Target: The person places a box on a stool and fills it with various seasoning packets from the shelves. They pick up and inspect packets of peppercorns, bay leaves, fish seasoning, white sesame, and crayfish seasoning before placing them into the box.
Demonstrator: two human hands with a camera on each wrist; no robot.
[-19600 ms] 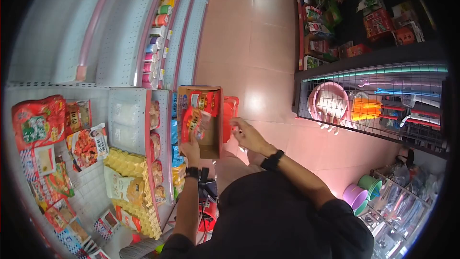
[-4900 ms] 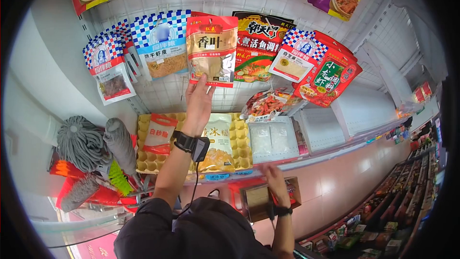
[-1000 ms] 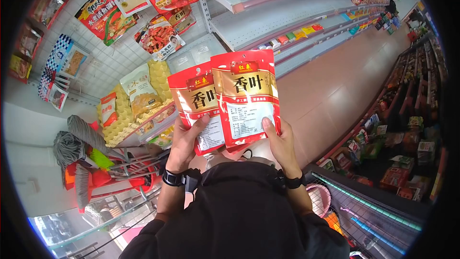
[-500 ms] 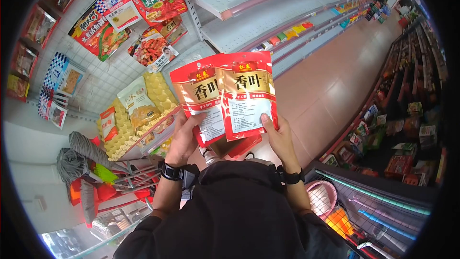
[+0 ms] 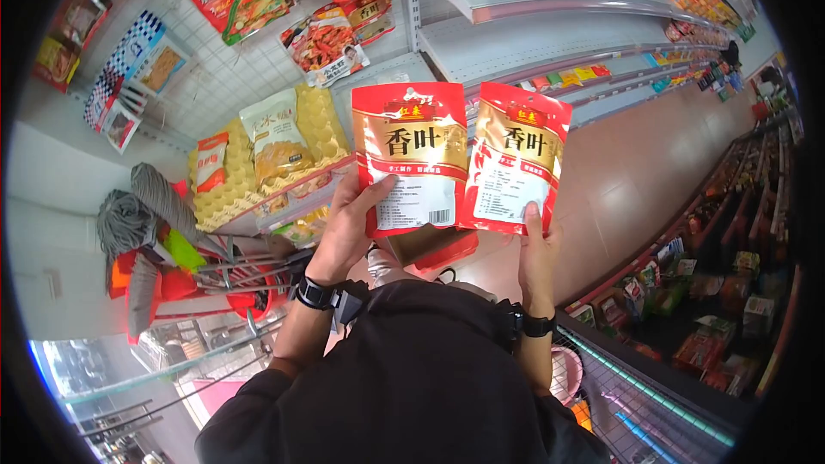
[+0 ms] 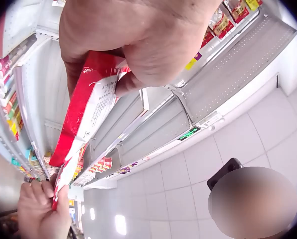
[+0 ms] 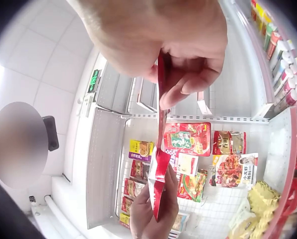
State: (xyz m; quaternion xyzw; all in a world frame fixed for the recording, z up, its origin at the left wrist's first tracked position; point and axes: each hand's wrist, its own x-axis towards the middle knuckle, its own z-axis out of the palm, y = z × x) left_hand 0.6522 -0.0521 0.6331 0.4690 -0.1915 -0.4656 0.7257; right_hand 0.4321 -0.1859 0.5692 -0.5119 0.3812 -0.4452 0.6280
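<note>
Each hand holds a glossy bay-leaf packet upright in the air, on the aisle side of the yellow egg tray (image 5: 326,129). The left hand (image 5: 344,228) pinches the left bay-leaf packet (image 5: 411,142) by its lower outer side, thumb across the printed panel; in the head view its other fingers are mostly hidden behind. The right hand (image 5: 537,258) pinches the right bay-leaf packet (image 5: 520,150) near its lower outer corner, thumb in front, with bent fingers behind in the right wrist view. The packets' lower inner edges lie very close; whether they touch, I cannot tell.

Both should be light and bendy, stiffer along the flat sealed borders. The shiny film may slip under dry fingertips, and the dried leaves would likely crumble if squeezed mid-pouch, so a border or lower corner is the better hold, thumb flat and pressure light.

No worktop carries them. Below, partly hidden, is a cardboard box (image 5: 417,247), on the aisle side of the egg tray. The tray bears a rock sugar bag (image 5: 277,142); above it, seasoning packets hang against a white wire grid (image 5: 258,60). Perforated metal shelves (image 5: 507,41) run off beyond it, beside a glossy tiled floor (image 5: 606,185) that reflects the lights.
</note>
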